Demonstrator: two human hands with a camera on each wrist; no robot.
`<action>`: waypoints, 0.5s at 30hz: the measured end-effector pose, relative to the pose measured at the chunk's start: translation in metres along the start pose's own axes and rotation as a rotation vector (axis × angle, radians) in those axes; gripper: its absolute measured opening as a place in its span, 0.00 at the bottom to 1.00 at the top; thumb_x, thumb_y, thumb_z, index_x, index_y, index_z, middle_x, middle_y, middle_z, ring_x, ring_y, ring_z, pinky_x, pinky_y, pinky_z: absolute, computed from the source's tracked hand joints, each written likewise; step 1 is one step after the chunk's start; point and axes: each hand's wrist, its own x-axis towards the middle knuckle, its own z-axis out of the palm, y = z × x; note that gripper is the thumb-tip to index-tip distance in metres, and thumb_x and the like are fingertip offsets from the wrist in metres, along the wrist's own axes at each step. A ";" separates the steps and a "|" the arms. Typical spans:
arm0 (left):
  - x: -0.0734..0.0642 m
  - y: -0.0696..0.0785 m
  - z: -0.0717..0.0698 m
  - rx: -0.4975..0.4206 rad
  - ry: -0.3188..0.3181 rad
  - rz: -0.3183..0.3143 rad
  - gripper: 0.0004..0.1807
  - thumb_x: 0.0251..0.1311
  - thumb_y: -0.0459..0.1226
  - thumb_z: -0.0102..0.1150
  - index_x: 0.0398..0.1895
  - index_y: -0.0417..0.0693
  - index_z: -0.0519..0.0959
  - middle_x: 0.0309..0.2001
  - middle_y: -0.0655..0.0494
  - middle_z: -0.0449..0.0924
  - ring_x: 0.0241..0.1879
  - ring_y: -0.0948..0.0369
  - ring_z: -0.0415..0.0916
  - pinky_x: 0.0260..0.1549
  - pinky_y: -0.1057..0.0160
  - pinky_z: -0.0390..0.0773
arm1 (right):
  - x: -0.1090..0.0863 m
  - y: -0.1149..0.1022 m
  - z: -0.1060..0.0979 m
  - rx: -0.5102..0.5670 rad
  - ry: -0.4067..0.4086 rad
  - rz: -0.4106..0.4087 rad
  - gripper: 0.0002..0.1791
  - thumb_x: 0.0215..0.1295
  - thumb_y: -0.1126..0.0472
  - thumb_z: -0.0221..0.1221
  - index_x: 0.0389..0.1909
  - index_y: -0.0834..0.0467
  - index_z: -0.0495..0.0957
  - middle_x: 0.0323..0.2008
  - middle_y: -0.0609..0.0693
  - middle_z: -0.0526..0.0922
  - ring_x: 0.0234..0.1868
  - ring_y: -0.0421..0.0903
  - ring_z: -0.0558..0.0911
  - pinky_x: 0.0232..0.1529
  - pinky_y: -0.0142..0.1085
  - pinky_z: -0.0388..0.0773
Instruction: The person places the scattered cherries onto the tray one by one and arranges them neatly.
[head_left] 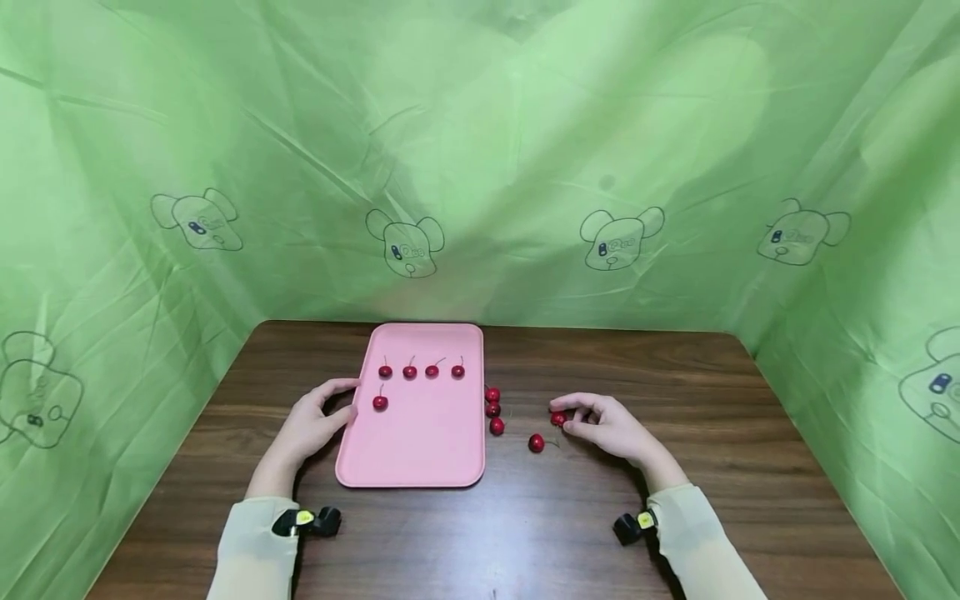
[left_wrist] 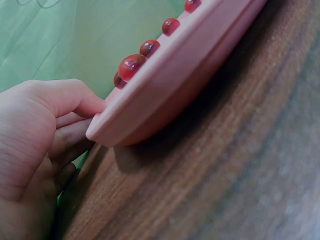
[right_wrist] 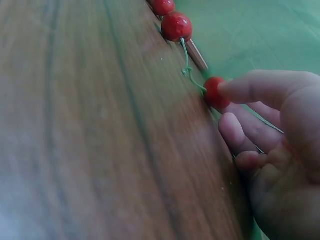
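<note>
A pink tray [head_left: 427, 450] lies on the table with several red cherries on it: a row of them across its upper part and one cherry [head_left: 380, 403] below the row's left end. My left hand [head_left: 313, 423] holds the tray's left edge, the thumb on the rim [left_wrist: 107, 117] and the other fingers partly hidden behind it. Right of the tray, my right hand [head_left: 606, 425] pinches a cherry [right_wrist: 216, 93] between thumb and fingers, close to the tabletop. Another cherry [head_left: 536, 443] with a thin stem lies just left of that hand.
Three cherries, the middle one [head_left: 492, 410] among them, lie in a line along the tray's right side. The brown wooden table [head_left: 555, 533] reaches back to a green cloth [head_left: 510, 150] with printed bear faces, which also hangs at both sides.
</note>
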 end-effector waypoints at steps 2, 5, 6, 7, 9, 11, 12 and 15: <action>-0.001 -0.001 0.000 0.002 0.001 -0.001 0.26 0.76 0.39 0.67 0.75 0.47 0.78 0.72 0.40 0.79 0.76 0.40 0.68 0.76 0.32 0.62 | 0.001 0.000 0.001 -0.010 -0.001 -0.003 0.18 0.74 0.64 0.69 0.62 0.54 0.87 0.50 0.51 0.91 0.39 0.44 0.81 0.39 0.33 0.78; -0.002 -0.002 -0.001 0.008 0.005 0.003 0.26 0.76 0.39 0.67 0.74 0.46 0.78 0.71 0.40 0.79 0.76 0.39 0.68 0.75 0.33 0.63 | 0.002 -0.001 0.003 -0.006 -0.001 -0.003 0.17 0.74 0.65 0.69 0.61 0.54 0.88 0.45 0.52 0.90 0.38 0.44 0.81 0.37 0.33 0.77; -0.002 -0.002 -0.001 0.011 0.006 0.004 0.26 0.76 0.38 0.67 0.74 0.46 0.78 0.71 0.40 0.79 0.76 0.39 0.68 0.75 0.33 0.63 | 0.001 -0.001 0.003 -0.003 0.001 -0.004 0.17 0.74 0.64 0.70 0.61 0.54 0.88 0.43 0.52 0.90 0.38 0.44 0.81 0.37 0.33 0.77; -0.002 -0.002 -0.001 0.012 0.006 0.005 0.26 0.76 0.38 0.67 0.74 0.46 0.78 0.71 0.40 0.79 0.76 0.39 0.68 0.75 0.33 0.63 | 0.001 0.000 0.003 0.001 0.002 -0.003 0.17 0.73 0.64 0.70 0.61 0.54 0.88 0.41 0.52 0.89 0.37 0.44 0.81 0.36 0.33 0.77; -0.002 -0.003 -0.001 0.011 0.005 0.007 0.26 0.76 0.38 0.67 0.74 0.46 0.78 0.71 0.40 0.79 0.76 0.39 0.69 0.75 0.33 0.63 | 0.001 0.000 0.003 0.005 0.004 0.002 0.17 0.73 0.64 0.70 0.60 0.54 0.88 0.39 0.53 0.88 0.37 0.44 0.80 0.35 0.33 0.77; -0.001 -0.002 -0.001 0.009 0.004 0.008 0.26 0.76 0.38 0.67 0.74 0.46 0.78 0.71 0.39 0.79 0.76 0.39 0.69 0.75 0.33 0.63 | 0.000 0.000 0.003 0.003 0.007 0.011 0.16 0.73 0.64 0.71 0.59 0.54 0.88 0.38 0.52 0.87 0.36 0.44 0.80 0.35 0.32 0.76; -0.001 -0.002 -0.001 0.007 0.003 0.009 0.26 0.76 0.38 0.67 0.74 0.46 0.78 0.71 0.39 0.79 0.76 0.39 0.69 0.75 0.33 0.63 | 0.000 -0.001 0.003 0.001 0.007 0.015 0.16 0.72 0.64 0.71 0.59 0.54 0.88 0.37 0.52 0.87 0.36 0.44 0.80 0.35 0.32 0.76; 0.000 -0.001 -0.001 0.006 0.000 0.008 0.26 0.76 0.38 0.67 0.74 0.46 0.78 0.71 0.40 0.79 0.76 0.39 0.68 0.75 0.33 0.62 | 0.000 -0.002 0.002 -0.007 0.008 0.025 0.17 0.72 0.64 0.72 0.59 0.54 0.88 0.37 0.52 0.86 0.35 0.44 0.80 0.34 0.32 0.76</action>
